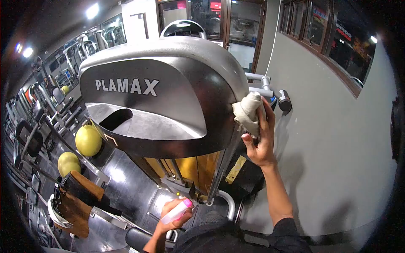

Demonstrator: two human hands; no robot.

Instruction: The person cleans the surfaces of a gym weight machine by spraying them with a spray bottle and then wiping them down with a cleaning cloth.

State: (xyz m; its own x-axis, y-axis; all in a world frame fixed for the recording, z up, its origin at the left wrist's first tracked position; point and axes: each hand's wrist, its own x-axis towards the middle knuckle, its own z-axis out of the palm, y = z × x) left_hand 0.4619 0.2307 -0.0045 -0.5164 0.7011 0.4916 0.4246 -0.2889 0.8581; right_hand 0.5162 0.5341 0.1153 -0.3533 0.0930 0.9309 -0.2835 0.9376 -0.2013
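My right hand (262, 137) presses a bunched, off-white cloth (248, 113) against the right side of a gym machine's top cover (168, 76). The cover is silver and dark grey, with PLAMAX lettering on its front panel. Lower down, near my body, my left hand (171, 211) is wrapped round a bottle (176, 211) with a translucent body and a pink top. The bottle is tilted and apart from the machine. Part of the cloth is hidden behind my right fingers.
A grey wall (325, 139) with windows runs along the right. A silver-grey bar (259, 90) sticks out behind the machine. Two yellow exercise balls (88, 140) lie on the floor at left. A brown padded bench (71, 211) and more gym equipment stand beyond.
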